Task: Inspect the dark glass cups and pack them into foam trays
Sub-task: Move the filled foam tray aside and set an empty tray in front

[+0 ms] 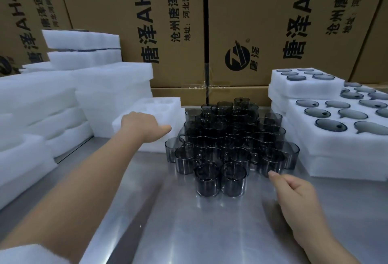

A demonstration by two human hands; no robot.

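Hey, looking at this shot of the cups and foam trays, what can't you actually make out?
Head view, left hand: fingers hidden behind the hand's back on the empty white foam tray; grip unclear.
Head view, rear dark glass cups: blocked by front cups; count and flaws unreadable.
Head view, filled white foam trays at right: cut off by the frame edge.
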